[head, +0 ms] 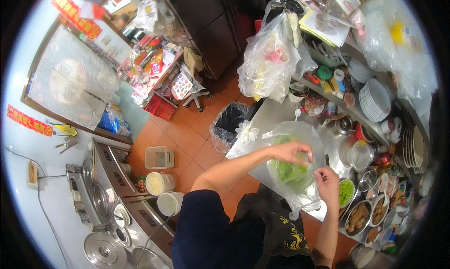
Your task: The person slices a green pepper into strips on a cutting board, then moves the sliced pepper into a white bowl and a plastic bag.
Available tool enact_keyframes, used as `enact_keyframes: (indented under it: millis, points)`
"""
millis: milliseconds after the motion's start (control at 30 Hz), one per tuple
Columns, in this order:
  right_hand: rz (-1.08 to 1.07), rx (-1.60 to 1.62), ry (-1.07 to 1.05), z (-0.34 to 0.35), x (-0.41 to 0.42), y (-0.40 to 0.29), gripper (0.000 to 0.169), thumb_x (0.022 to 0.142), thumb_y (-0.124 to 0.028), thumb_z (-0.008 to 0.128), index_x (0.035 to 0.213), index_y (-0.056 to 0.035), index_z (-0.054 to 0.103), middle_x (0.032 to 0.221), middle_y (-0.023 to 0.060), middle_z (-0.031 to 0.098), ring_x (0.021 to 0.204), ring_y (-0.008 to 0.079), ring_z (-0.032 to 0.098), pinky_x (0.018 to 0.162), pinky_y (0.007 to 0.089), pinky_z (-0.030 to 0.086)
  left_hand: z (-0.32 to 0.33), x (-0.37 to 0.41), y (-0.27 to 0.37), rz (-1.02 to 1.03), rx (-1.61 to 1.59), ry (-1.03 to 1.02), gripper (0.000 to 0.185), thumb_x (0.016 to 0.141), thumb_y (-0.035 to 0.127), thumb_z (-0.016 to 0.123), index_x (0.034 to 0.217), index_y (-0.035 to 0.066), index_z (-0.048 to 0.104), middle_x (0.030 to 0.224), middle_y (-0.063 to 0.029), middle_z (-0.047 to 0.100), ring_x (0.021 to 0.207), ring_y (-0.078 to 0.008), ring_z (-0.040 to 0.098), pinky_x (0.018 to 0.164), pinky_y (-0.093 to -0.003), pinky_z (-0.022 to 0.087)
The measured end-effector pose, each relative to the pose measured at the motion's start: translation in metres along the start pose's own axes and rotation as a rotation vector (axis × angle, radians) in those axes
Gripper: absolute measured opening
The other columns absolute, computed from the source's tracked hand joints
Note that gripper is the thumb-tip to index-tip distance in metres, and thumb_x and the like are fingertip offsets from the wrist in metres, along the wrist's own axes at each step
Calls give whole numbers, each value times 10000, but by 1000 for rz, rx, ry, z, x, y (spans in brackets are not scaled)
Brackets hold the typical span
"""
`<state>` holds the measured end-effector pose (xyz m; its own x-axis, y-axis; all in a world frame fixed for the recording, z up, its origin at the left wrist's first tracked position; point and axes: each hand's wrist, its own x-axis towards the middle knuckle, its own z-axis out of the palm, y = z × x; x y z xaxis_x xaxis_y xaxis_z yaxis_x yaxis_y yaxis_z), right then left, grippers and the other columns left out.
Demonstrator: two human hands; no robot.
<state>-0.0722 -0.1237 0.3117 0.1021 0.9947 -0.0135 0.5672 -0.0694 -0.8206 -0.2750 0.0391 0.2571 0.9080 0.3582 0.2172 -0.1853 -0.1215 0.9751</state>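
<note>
A clear plastic bag [281, 184] with green leafy vegetables [290, 169] inside lies on the steel worktable [269, 111] in front of me. My left hand [293, 153] is over the bag, its fingers bent and apart, and I see nothing between them. Close by on the right, my right hand [327, 183] pinches the film of the bag between thumb and fingers. The bag's loose end hangs towards my dark apron [281, 230]. Right of my right hand stands a bowl of green lettuce [346, 193].
Steel containers of brown cooked food [358, 218] line the table's right side. Stacked plates [375, 100] fill the shelf above. A lined bin [230, 123] stands beyond the table's left edge. Behind my left arm are white buckets [160, 184] and a stove counter [112, 191] with lidded pots.
</note>
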Motion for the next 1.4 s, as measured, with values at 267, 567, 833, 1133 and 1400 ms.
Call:
enact_keyframes:
  millis: [267, 567, 833, 1133, 1400]
  points:
    - [-371, -223, 128, 20, 21, -6, 103, 882, 4, 722, 982, 1, 699, 1050, 114, 634, 895, 240, 632, 688, 308, 506, 56, -1, -41, -26, 458, 262, 199, 885, 113, 687, 1053, 8, 697, 1155, -149, 605, 932, -357, 666, 772, -427, 538]
    - [-310, -146, 78, 26, 30, 31, 344, 900, 60, 653, 1235, -12, 676, 1020, 162, 688, 893, 301, 697, 797, 365, 576, 52, 12, -85, 28, -195, 306, 236, 1044, 211, 634, 1014, -8, 718, 1099, -67, 601, 955, -170, 597, 845, -308, 488]
    - [-342, -128, 228, 41, 47, 57, 68, 907, -15, 668, 941, -19, 609, 704, 73, 605, 583, 195, 595, 495, 312, 456, 41, 16, -74, 2, 143, 267, 287, 1044, 263, 621, 980, -13, 667, 922, -79, 604, 794, -177, 592, 715, -339, 489]
    - [147, 403, 33, 72, 5, 68, 99, 963, -56, 555, 1021, -51, 635, 573, -4, 543, 445, 112, 503, 425, 290, 394, -11, 42, -64, -613, -323, -164, 426, 1081, 357, 478, 941, 1, 667, 704, -94, 606, 585, -186, 635, 508, -311, 482]
    - [106, 127, 151, 81, -17, 121, 348, 981, -118, 641, 1319, -58, 699, 760, 94, 733, 679, 126, 695, 655, 300, 557, 27, 24, -60, -311, 469, 221, 172, 984, 162, 547, 1007, 22, 643, 814, -163, 681, 680, -335, 697, 587, -427, 541]
